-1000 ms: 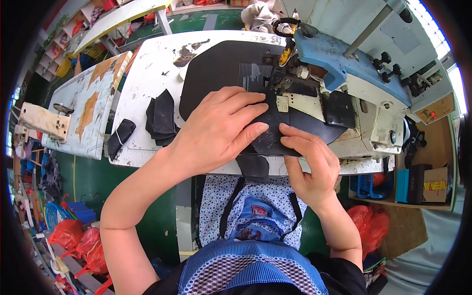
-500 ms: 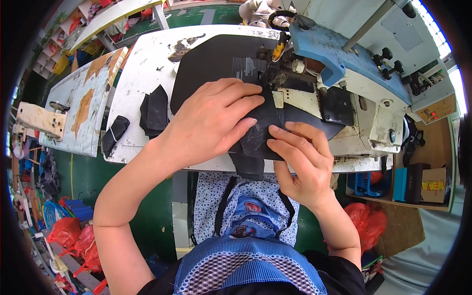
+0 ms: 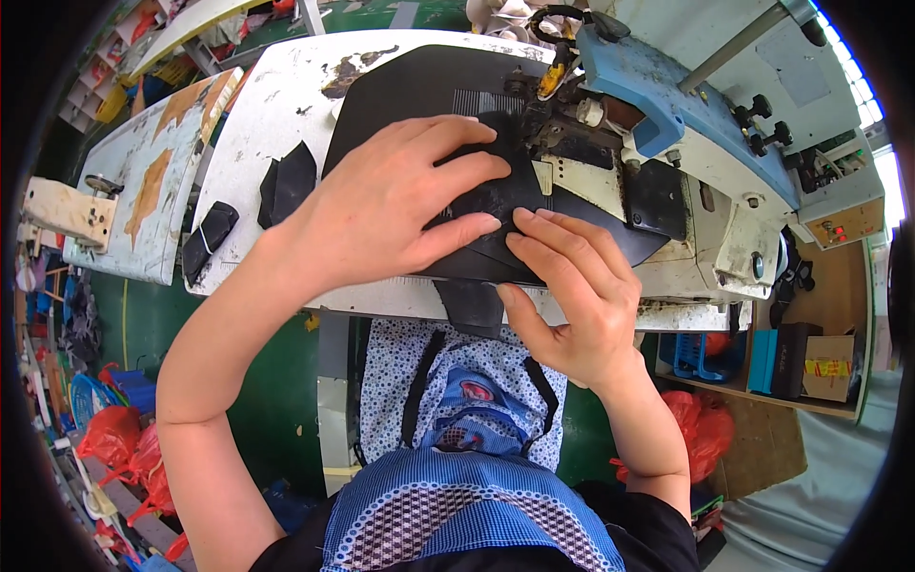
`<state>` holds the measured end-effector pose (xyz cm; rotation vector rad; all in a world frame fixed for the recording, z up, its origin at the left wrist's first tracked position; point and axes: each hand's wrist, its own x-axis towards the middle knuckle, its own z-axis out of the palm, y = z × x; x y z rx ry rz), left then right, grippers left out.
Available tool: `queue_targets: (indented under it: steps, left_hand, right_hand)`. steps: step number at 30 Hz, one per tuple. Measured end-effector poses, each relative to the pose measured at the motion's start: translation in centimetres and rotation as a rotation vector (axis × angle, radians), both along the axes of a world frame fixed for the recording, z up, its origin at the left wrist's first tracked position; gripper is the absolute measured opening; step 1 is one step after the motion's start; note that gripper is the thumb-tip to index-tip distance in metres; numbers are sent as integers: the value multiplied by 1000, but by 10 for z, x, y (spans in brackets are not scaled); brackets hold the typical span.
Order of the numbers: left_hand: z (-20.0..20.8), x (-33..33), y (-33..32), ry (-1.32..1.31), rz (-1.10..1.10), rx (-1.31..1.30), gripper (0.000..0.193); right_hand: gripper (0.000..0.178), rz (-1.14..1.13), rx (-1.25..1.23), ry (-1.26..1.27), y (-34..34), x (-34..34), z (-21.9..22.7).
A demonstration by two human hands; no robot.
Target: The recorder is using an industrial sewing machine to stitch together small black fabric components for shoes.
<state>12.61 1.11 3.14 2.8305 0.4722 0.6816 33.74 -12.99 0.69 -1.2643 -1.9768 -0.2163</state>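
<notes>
My left hand (image 3: pixel 400 195) lies spread over a dark, leather-like piece (image 3: pixel 491 197), fingers apart and pressing it from above. My right hand (image 3: pixel 577 291) has its fingers stretched out, their tips on the piece's right side, and its thumb lower near the table edge. Under the piece is a broad black plate (image 3: pixel 381 105) with a patch of fine light lines. The needle and presser parts of a sewing machine (image 3: pixel 538 114) stand just beyond the fingertips; the point where they meet the piece is hard to make out. Another black piece (image 3: pixel 472 307) hangs over the table's front edge.
Loose black pieces (image 3: pixel 286 184) and a tied black bundle (image 3: pixel 210 238) lie on the white table (image 3: pixel 262 105) to the left. The blue machine arm (image 3: pixel 658 95) reaches over from the right. A shelf with boxes (image 3: pixel 827 367) and a blue basket (image 3: pixel 710 353) stands below right.
The whole view has shifted slightly. My left hand has slid a little away from me, toward the machine, its fingers wider apart. The dark piece has moved the same way. My right thumb has spread from its fingers.
</notes>
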Motion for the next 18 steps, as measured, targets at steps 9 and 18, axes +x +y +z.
queue_targets:
  steps: [9, 18]
  left_hand:
    - [-2, -1, 32, 38, -78, -5, 41]
    - [-3, 3, 56, 7, -169, 23, 30]
  right_hand:
    - [40, -28, 6, -48, 12, -6, -4]
    - [45, -71, -38, -79, 15, -16, -2]
